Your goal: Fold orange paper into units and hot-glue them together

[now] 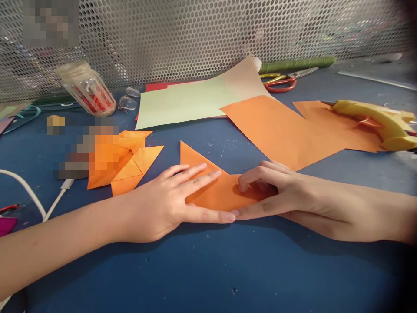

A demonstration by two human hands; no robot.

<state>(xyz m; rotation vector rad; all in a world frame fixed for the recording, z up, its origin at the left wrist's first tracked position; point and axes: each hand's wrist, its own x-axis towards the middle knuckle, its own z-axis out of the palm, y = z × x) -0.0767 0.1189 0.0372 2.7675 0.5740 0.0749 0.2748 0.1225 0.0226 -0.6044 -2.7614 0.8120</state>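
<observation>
A folded orange paper (pixel 216 193) lies on the blue table in front of me, one pointed corner sticking up at its far left. Spread flat across its left part is my left hand (pixel 172 198), with the thumb along the near edge. My right hand (pixel 293 191) is closed at the paper's right side, index finger bent onto the sheet and thumb at the near edge. Both thumb tips meet there. Folded orange paper pieces (pixel 130 169) sit beyond my left wrist. Loose orange sheets (pixel 286 130) lie past my right hand.
Pale green paper (pixel 195 102) covers red paper at the back. Scissors (pixel 282 84) and a green wrapped rod (pixel 298 64) are by the mesh wall. A yellow glue gun (pixel 374 117) rests right. A jar (pixel 87 89), glasses (pixel 128 101) and a white cable (pixel 55 204) are left.
</observation>
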